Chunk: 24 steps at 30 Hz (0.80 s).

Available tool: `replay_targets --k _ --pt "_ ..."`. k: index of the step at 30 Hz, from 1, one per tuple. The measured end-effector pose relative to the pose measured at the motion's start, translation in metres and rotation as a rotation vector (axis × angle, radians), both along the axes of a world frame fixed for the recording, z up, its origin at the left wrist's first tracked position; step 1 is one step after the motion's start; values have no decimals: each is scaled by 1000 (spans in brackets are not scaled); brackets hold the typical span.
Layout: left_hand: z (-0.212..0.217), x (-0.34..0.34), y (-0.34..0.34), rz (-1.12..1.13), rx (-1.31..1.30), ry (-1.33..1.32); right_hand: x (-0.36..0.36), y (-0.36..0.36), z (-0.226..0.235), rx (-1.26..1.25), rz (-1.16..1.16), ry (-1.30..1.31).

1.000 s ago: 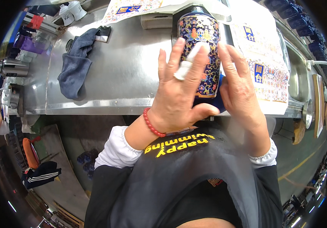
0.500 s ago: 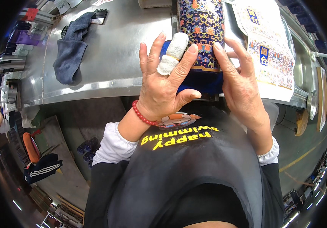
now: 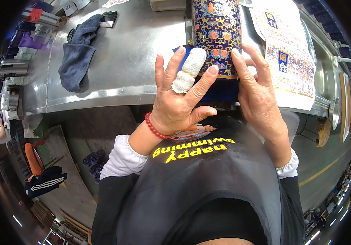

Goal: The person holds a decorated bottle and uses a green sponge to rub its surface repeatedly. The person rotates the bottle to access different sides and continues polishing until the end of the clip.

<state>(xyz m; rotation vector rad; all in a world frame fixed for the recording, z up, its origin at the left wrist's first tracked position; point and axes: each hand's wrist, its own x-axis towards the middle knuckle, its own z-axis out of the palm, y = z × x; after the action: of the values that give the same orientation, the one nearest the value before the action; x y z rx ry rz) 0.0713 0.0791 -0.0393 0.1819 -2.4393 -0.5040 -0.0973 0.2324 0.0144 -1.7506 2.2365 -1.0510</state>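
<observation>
Head view, my own two hands at the near edge of the table. Fingers of my left hand spread apart and grasping nothing; the middle one bears a white fabric cover, and the index tip lies over the lower end of the bottle, though contact cannot be told. Fingers of my right hand loosely bent, not closed around anything; the index tip is at the bottle's right edge, and whether it presses there cannot be told. The bottle, dark blue with a multicoloured floral wrap, is at top centre, its length pointing away from me, its far end cut off by the upper border. Red bead bracelet on my left wrist. To the right of the bottle: white printed sheets on the metal table. Well to the left: a crumpled grey-blue cloth. Nearest my body: a dark apron with yellow lettering. Far right: a sink tap.
</observation>
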Motion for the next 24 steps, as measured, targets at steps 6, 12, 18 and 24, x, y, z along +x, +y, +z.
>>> replay_targets --k 6,12,18,24 --pt "-3 4 1 -24 69 23 0 3 -1 -30 8 30" --pt "-2 4 -1 -46 127 55 2 5 -2 -3 7 6" --pt "0 2 2 -70 7 34 2 5 -4 -7 2 33" --pt "1 -9 -8 -39 116 130 3 4 -1 -27 -21 85"
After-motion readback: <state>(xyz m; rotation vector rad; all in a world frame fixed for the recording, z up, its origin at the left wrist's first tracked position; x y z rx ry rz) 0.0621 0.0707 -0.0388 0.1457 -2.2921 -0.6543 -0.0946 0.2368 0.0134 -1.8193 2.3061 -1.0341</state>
